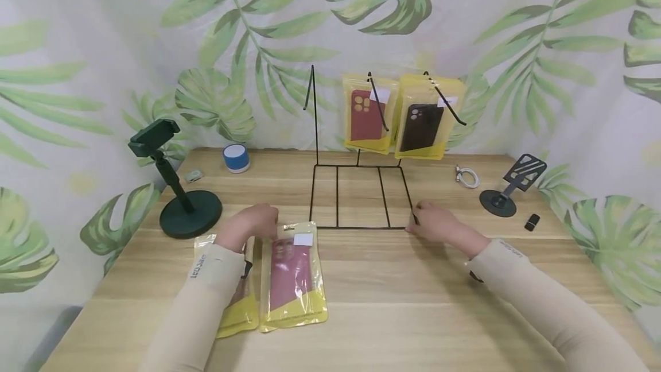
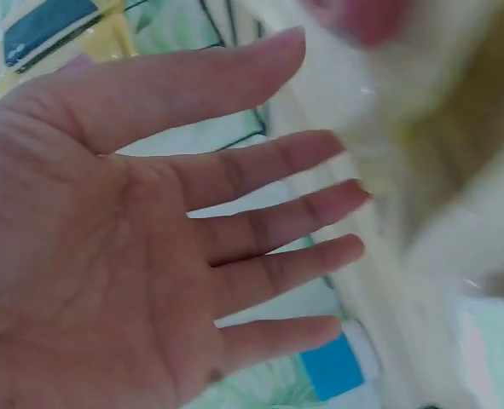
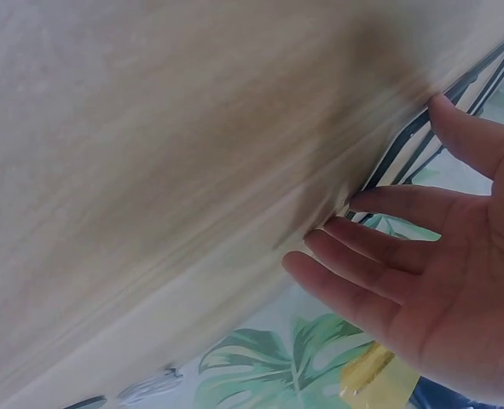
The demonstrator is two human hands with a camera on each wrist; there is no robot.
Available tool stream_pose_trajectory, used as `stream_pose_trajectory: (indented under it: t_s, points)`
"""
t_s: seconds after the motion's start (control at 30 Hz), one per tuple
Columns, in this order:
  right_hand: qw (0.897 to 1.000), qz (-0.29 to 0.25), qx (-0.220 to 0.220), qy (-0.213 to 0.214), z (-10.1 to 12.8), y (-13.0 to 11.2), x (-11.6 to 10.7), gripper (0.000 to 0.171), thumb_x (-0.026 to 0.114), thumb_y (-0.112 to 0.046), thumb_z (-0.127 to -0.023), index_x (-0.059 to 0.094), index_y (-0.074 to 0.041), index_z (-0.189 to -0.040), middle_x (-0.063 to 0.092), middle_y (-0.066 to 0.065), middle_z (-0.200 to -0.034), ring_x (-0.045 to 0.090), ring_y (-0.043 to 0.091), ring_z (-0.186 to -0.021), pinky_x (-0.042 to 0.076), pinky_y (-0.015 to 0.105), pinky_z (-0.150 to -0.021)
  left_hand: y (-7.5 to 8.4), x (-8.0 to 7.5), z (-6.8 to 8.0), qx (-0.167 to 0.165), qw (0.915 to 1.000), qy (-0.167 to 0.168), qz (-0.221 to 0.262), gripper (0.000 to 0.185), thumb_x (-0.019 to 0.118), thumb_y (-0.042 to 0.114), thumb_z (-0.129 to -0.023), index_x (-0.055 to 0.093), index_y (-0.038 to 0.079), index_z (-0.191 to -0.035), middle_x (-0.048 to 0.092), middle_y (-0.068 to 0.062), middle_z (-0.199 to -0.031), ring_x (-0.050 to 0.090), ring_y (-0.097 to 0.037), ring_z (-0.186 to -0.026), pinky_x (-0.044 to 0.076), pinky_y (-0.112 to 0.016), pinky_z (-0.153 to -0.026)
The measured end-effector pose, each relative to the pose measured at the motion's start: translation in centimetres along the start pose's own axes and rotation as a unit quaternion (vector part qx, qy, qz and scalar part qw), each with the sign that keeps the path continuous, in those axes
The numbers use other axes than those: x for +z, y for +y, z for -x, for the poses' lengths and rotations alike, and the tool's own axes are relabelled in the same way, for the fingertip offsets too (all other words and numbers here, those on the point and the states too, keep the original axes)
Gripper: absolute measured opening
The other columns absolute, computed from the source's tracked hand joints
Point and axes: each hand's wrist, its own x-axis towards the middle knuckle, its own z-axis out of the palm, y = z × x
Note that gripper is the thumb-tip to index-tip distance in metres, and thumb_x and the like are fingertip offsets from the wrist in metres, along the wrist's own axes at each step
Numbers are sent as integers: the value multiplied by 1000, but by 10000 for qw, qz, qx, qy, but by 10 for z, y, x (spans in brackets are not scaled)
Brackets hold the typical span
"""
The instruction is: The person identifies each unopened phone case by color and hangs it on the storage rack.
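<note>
Phone-case packets, four: two hang on the wire rack (image 1: 361, 197) at upper centre, one holding a red case (image 1: 365, 122), one a black case (image 1: 424, 126). Two lie flat at lower left; the maroon-case packet (image 1: 292, 273) is fully visible, the other packet (image 1: 238, 309) sleeve-covered. Left hand (image 1: 251, 224), fingers spread, hovers above them. Right hand (image 1: 436, 221), fingers straight, touches the rack's lower right corner.

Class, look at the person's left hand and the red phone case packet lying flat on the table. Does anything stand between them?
Nothing visible does. The left hand hovers open at the top edge of the red phone case packet, fingers straight in the wrist view. A second packet lies beside it under the forearm, not between them.
</note>
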Motion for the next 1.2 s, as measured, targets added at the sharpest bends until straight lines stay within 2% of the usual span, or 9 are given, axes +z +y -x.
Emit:
stream_pose_trajectory:
  t_s: [0.1,0.23,0.33,0.43,0.63,0.73,0.87,1.0,1.2]
  points:
    - [10000,15,-25,46,3,1,-2,60,60,-38,-98,54,10,-134,51,33,-139,50,48,-128,44,58,-107,-7,5,-1,123,9991,318,-269,7,58,1,-80,56,6,-75,53,-5,-70,48,-20,-64,38,-28,-56]
    - [9999,30,-98,42,4,-1,-3,60,59,-39,-98,55,9,-134,52,32,-138,51,47,-128,45,58,-106,-14,9,-4,116,9981,548,-257,14,55,-1,-83,54,8,-71,49,-4,-66,46,-19,-62,37,-28,-55]
    - [9999,32,-117,11,4,-3,-3,61,60,-39,-98,55,9,-134,52,32,-138,52,47,-127,46,58,-105,-13,5,-1,298,9968,746,3,15,54,0,-86,54,8,-73,48,-3,-68,45,-17,-63,36,-27,-56]
    - [9999,38,-127,20,5,-5,-4,61,61,-38,-98,55,9,-134,53,32,-138,52,47,-127,46,58,-105,-5,-4,7,699,9902,1143,401,11,54,3,-93,58,6,-83,55,-5,-75,48,-17,-67,40,-28,-60]
    - [9999,52,-120,97,6,-3,-5,61,61,-39,-97,55,9,-135,52,32,-138,52,48,-127,45,58,-105,29,-33,21,1542,9572,2142,1191,6,58,7,-98,62,6,-94,67,-9,-89,58,-20,-78,49,-35,-70]
    - [9998,75,-119,122,5,-2,-5,61,60,-39,-98,55,9,-134,53,32,-138,51,48,-127,45,58,-106,52,-45,24,1748,9462,2455,1177,5,59,12,-99,64,10,-97,70,-6,-91,61,-19,-79,50,-35,-70]
    - [9997,111,-125,174,5,-1,-5,60,61,-39,-98,55,9,-134,53,32,-137,52,47,-127,45,57,-106,83,-58,21,2050,9322,2775,1095,9,59,19,-101,64,12,-101,70,-3,-89,55,-16,-69,46,-32,-62]
    - [9995,103,-155,246,5,0,-4,60,62,-39,-97,56,9,-133,55,32,-135,54,47,-124,47,57,-103,112,-68,15,2431,9070,3295,982,12,58,20,-101,66,11,-102,69,-2,-85,51,-14,-63,43,-29,-58]
    - [9985,72,-289,452,4,3,1,59,63,-39,-96,58,8,-132,58,31,-130,58,45,-119,51,55,-99,144,-85,11,2950,8649,3865,1248,10,59,16,-101,64,9,-100,69,-2,-81,50,-14,-59,41,-27,-54]
